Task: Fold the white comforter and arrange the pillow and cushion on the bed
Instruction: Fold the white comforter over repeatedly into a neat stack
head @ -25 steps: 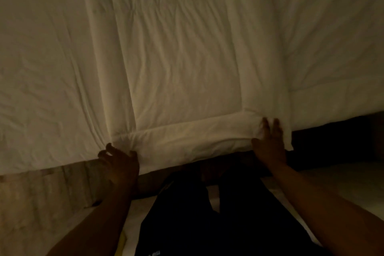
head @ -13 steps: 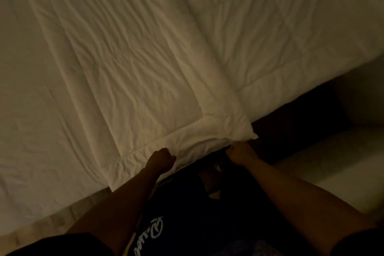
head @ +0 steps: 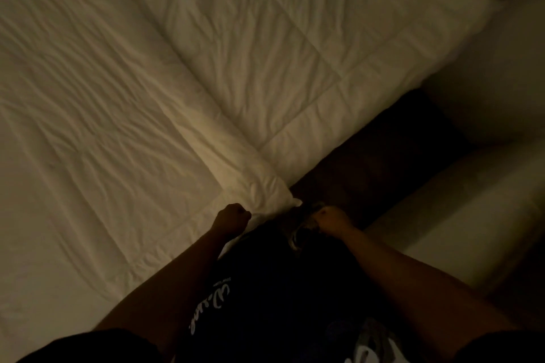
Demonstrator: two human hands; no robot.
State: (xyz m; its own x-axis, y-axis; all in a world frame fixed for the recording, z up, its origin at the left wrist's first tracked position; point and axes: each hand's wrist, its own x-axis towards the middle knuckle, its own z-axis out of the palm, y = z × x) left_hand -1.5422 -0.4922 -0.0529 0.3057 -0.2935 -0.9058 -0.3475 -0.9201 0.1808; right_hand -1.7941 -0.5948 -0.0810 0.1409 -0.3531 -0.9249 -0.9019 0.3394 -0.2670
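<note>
Two hands sit at the near edge of the white comforter [head: 182, 97]: left hand [head: 231, 216] fisted, pinching its folded corner; right hand [head: 331, 218] curled just right of it, grip unclear. Fold's long axis runs far-left.

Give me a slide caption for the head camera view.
Both hands, left and right, at the near edge of the white comforter.

White quilted comforter [head: 265, 74] — dark shirt [head: 280, 289], white lettering

Left hand [head: 231, 219] at comforter [head: 147, 103] edge
</note>
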